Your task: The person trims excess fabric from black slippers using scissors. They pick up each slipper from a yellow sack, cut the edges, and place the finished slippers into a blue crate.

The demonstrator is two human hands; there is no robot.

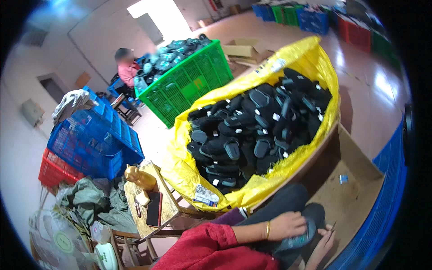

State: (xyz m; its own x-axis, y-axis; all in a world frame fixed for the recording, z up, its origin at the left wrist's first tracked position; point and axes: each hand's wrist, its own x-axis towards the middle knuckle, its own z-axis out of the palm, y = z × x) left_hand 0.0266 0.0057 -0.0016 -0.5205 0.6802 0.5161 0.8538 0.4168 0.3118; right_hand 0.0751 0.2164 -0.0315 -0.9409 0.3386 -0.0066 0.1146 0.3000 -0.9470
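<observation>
My left hand [288, 226], with a gold bangle at the wrist, lies over a grey-teal shoe [292, 243] on my lap, its fingers curled down on it. My right hand [323, 246] is beside the shoe's right edge, fingers closed around a thin dark tool [332, 228] that points up; its exact kind is too small to make out. In front of my knees stands a big yellow woven sack [180, 157], its mouth wide, full of black shoes [261, 121] with grey soles and small white tags. The hand covers much of the shoe on my lap.
A cardboard box [360, 189] lies right of my legs, beside a blue crate [360, 243]. On the left, a small wooden table [168, 204] bears a phone [154, 209] and a gold bottle [140, 177]. Beyond stand a green crate [189, 85] of shoes, stacked blue crates [99, 139] and a seated person [128, 72].
</observation>
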